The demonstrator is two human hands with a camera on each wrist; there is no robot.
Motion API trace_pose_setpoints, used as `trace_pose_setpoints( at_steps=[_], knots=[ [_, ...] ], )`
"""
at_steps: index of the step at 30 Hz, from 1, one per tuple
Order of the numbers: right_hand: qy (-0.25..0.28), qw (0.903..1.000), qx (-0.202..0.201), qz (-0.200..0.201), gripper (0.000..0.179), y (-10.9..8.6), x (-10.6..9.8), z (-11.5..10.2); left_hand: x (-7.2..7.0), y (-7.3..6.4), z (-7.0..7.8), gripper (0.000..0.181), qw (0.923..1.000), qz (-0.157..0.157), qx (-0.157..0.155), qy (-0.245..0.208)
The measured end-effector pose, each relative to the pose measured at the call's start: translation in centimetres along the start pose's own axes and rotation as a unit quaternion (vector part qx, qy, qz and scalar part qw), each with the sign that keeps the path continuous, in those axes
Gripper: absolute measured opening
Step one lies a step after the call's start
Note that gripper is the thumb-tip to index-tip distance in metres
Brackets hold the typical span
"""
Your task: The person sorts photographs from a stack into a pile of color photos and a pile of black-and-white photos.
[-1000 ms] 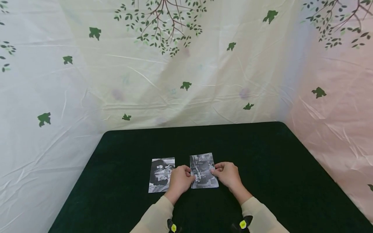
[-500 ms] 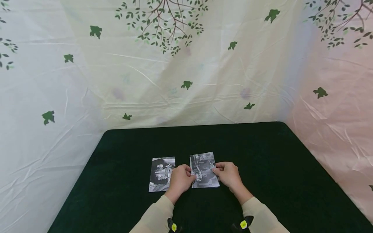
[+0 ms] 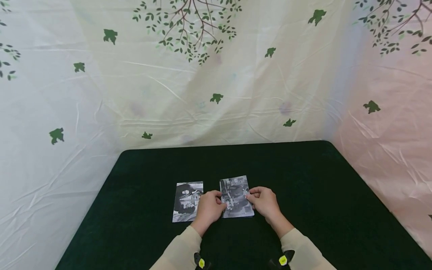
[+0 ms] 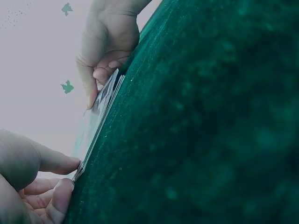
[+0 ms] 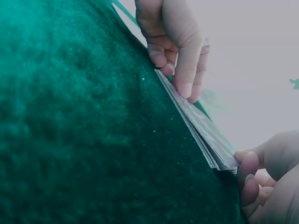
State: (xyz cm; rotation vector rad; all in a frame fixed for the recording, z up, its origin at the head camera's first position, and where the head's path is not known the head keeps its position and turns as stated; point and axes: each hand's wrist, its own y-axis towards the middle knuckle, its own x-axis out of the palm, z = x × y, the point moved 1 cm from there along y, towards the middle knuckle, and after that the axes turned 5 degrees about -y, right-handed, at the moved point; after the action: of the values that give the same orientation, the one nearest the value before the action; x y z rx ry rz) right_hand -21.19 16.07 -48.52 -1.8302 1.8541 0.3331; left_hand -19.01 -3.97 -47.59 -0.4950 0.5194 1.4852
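Note:
A small stack of black-and-white photo cards (image 3: 235, 193) lies on the dark green table, its printed side up. My left hand (image 3: 208, 206) holds the stack at its left edge, thumb on top. At the right edge, my right hand (image 3: 264, 202) pinches the top card between thumb and fingers. In the right wrist view, the top card (image 5: 205, 123) is lifted a little off the cards below at the right hand's end, leaving a thin wedge-shaped gap. Another black-and-white card (image 3: 185, 202) lies flat to the left, partly covered by my left hand.
The dark green cloth-covered table (image 3: 303, 176) reaches back to a pale fabric wall (image 3: 189, 112) printed with leaves and birds. Fabric also hangs along both sides. Light sleeves and dark wrist straps with yellow tags show at the bottom.
The top card's right side has risen slightly and shifted a little to the right with my right hand. My left hand stays nearly still, and so does the separate card.

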Motion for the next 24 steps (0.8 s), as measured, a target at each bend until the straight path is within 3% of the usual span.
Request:
trace_pose_setpoints(
  at_steps=[5, 10, 24],
  knots=[
    [0.025, 0.9993, 0.001, -0.026, 0.022, -0.03, -0.17, -0.13, -0.08, 0.05, -0.03, 0.036, 0.9999, -0.009, -0.006, -0.007],
    [0.017, 0.9989, -0.013, -0.042, 0.022, -0.16, -0.22, -0.25, -0.16, 0.08, -0.01, 0.035, 0.9999, -0.009, -0.002, -0.007],
    [-0.002, 0.9999, -0.011, -0.008, 0.021, -0.19, 0.07, -0.30, -0.25, 0.10, 0.01, 0.034, 0.9996, -0.017, -0.016, -0.015]
  ],
)
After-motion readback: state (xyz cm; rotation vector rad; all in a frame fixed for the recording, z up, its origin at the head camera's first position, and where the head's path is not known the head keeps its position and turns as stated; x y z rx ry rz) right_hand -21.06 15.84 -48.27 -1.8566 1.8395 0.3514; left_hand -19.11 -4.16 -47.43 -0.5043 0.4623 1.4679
